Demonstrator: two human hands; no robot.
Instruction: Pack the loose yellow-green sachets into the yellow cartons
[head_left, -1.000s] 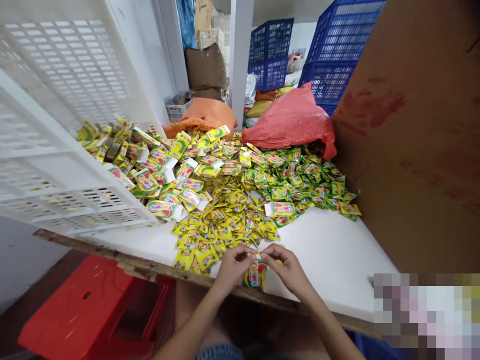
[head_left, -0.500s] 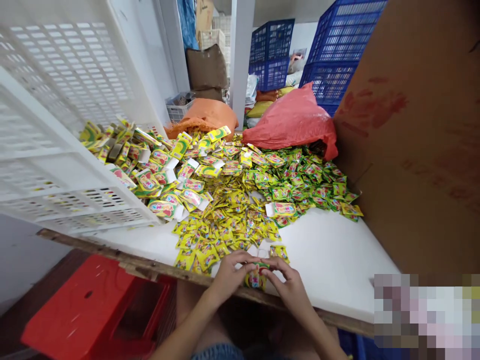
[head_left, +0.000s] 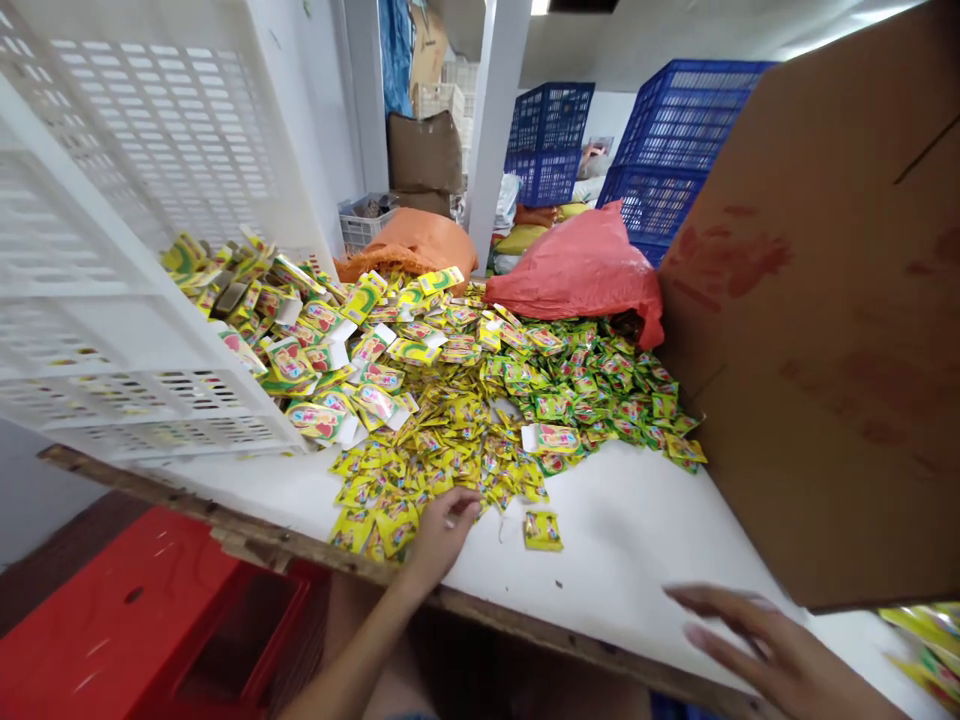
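Lying long axis crosswise, lone carton (head_left: 558, 438) opens left; left hand (head_left: 439, 532) grip unclear; right hand (head_left: 776, 640) spread.

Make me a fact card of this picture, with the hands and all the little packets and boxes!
Left hand: beside the yellow packets; grip unclear
Right hand: blurred, fingers apart, over the white table
Yellow packets: heaped mid-table
Green packets: heaped before the red bag
Small boxes: piled by the white crate, some flaps open
Behind: orange bag, blue crates
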